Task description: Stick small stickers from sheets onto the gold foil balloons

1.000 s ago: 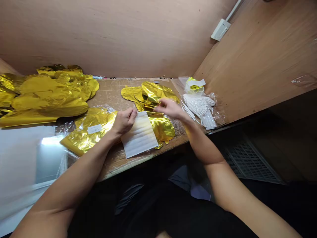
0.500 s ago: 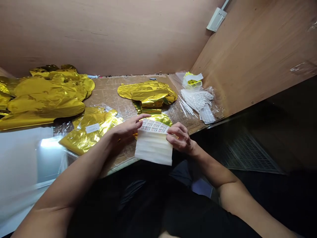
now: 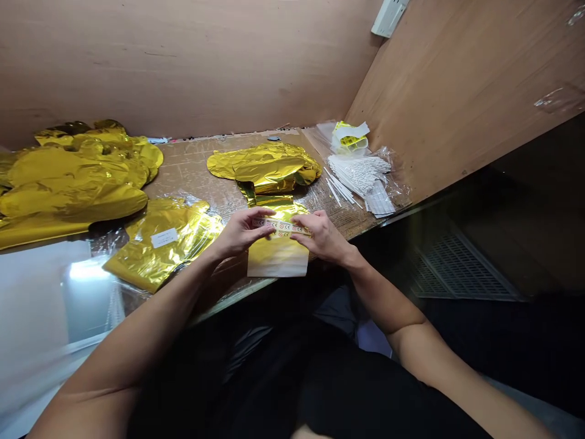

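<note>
Between my two hands is a sheet of stickers (image 3: 278, 261), its pale lower part hanging over the table's front edge. Small printed CE labels fill its top rows. My left hand (image 3: 244, 233) pinches the sheet's upper left part between thumb and fingers. At the upper right, my right hand (image 3: 320, 235) grips it the same way, fingertips on the label rows. Just behind the sheet lies a folded gold foil balloon (image 3: 269, 167), its lower end partly hidden by the sheet and my hands.
A large pile of gold foil balloons (image 3: 77, 177) lies at the left. Nearer is a clear-bagged gold foil piece (image 3: 183, 222) with a white label (image 3: 164, 238). White sticks (image 3: 359, 174) and a yellow-and-white roll (image 3: 351, 135) lie at the right, near the wooden side wall (image 3: 466, 91).
My left hand has closed on the sheet's left side, and my right hand has moved inward along the top. The sheet has risen slightly and its label rows now bend between my fingers.
</note>
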### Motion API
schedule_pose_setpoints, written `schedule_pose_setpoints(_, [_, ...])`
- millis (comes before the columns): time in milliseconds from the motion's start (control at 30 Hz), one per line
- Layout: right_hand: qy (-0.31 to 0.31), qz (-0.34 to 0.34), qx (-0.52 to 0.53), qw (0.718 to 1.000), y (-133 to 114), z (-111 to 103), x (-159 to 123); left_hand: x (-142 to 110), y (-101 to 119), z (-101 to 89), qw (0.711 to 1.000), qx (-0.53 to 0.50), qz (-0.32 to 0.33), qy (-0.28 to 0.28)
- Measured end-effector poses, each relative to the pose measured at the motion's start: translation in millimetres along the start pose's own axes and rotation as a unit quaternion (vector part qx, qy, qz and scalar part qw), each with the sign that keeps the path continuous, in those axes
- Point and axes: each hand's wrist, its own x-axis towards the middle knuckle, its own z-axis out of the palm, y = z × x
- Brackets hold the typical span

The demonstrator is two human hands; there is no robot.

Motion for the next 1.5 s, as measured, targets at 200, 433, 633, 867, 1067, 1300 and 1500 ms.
schedule_pose_setpoints(200, [0.005, 0.097, 0.176, 0.980, 7.5, 12.3, -2.8, 2.8, -5.3, -10.9, 0.983, 0.168, 0.046, 0.062])
schedule_pose_setpoints(433, [-0.018, 0.137, 0.288, 0.948, 8.9, 22.9, -6.8, 3.0, -3.8, -5.6, 0.999, 0.023, -0.044, 0.014])
schedule_pose_setpoints(633, [0.009, 0.179, 0.303, 0.936, 11.5, 24.4, -3.7, 0.1, 8.5, -4.3, 0.998, 0.055, -0.027, 0.024])
schedule_pose_setpoints(867, [-0.042, 0.211, 0.376, 0.901, 6.1, 28.5, -2.7, -0.2, 10.8, -2.7, 0.989, 0.141, -0.002, 0.033])
schedule_pose_setpoints(1067, [-0.006, 0.191, 0.295, 0.936, 4.0, 39.8, -6.1, -0.8, 7.7, 6.1, 0.993, 0.086, -0.032, 0.069])
schedule_pose_setpoints(1300, [0.034, 0.159, 0.222, 0.961, -6.6, 42.9, -3.0, -2.5, 5.1, 12.4, 0.990, 0.106, -0.052, 0.079])
schedule_pose_setpoints(1500, [0.081, 0.102, 0.157, 0.979, -4.9, 54.6, -5.4, -1.6, 1.3, 13.4, 0.990, 0.098, -0.062, 0.085])
